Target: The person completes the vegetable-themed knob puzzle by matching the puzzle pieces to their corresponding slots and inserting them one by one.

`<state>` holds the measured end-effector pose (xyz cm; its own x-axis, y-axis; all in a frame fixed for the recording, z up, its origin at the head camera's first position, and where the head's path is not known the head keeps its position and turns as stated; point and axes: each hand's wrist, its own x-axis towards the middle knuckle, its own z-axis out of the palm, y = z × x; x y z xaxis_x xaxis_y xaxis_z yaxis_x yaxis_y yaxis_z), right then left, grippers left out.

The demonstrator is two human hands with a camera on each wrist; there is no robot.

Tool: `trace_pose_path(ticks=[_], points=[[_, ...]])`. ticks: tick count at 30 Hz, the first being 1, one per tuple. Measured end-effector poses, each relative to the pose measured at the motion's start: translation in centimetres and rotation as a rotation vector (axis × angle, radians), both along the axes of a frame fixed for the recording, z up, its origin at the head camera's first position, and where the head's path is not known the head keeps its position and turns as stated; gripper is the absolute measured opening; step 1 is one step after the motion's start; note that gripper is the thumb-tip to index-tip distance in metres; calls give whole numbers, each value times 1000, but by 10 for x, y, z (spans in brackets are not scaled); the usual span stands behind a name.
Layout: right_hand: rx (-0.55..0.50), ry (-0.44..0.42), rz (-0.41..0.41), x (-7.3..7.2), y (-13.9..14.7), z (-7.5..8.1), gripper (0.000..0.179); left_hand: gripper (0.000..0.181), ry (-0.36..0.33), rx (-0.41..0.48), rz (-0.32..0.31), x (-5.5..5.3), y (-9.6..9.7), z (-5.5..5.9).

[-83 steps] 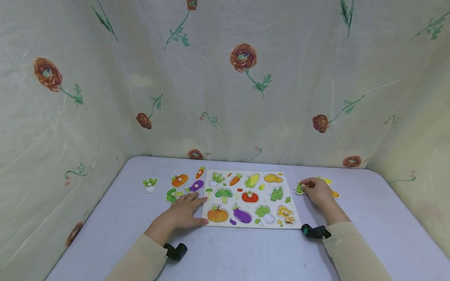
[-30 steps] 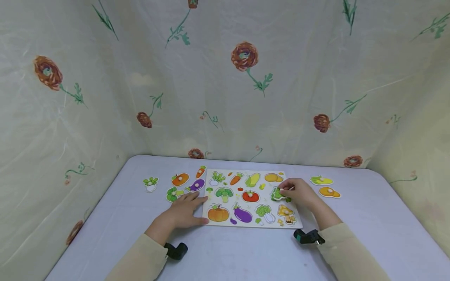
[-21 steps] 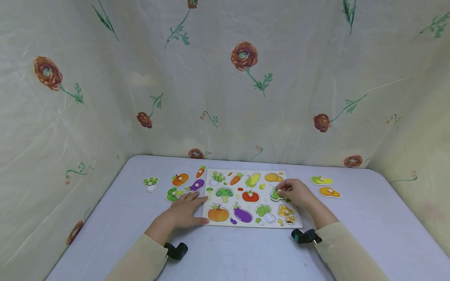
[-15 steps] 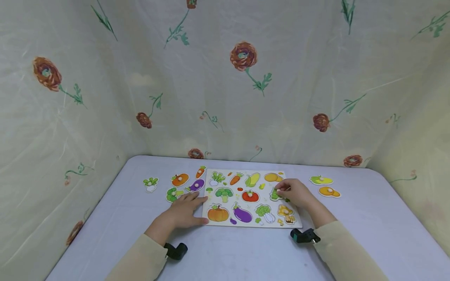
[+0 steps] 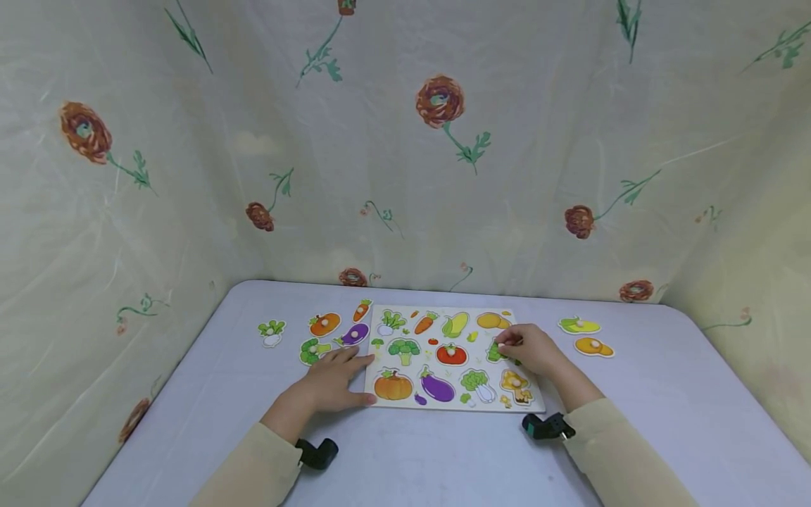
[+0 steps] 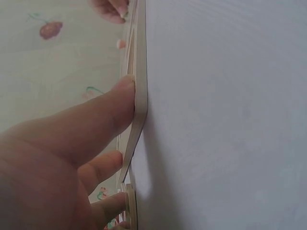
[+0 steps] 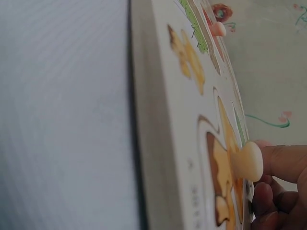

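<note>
A white vegetable puzzle board (image 5: 478,355) lies flat on the table. My left hand (image 5: 332,380) rests at its left edge, fingers spread; in the left wrist view the thumb (image 6: 112,103) touches the board near its corner. Over the board's right side, my right hand (image 5: 532,350) pinches a green vegetable puzzle piece (image 5: 493,353), which lies at the matching green picture. Fingertips cover part of that piece, so whether it sits flush I cannot tell. Knobbed tomato (image 5: 451,355) and mushroom (image 5: 515,384) pieces are on the board; the mushroom's knob (image 7: 249,162) looms in the right wrist view.
Left of the board lie loose turnip (image 5: 272,334), pumpkin (image 5: 324,324), carrot (image 5: 362,310), eggplant (image 5: 351,335) and broccoli (image 5: 310,352) pieces. Corn (image 5: 579,325) and potato (image 5: 593,346) pieces lie to its right. A floral curtain (image 5: 405,183) hangs behind the table.
My right hand has carried the green piece leftward from the table onto the board, then shifted it slightly at the green picture. The left hand has stayed in place.
</note>
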<state>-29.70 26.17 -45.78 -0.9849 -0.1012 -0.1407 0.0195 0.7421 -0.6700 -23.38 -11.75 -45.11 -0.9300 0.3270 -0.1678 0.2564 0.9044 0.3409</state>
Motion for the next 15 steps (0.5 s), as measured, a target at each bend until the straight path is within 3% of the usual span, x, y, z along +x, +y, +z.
trace_pose_path(ticks=[15], points=[[4,-3,-1,0,1,-2,12,79,-11,8,3,0,-1,-1]])
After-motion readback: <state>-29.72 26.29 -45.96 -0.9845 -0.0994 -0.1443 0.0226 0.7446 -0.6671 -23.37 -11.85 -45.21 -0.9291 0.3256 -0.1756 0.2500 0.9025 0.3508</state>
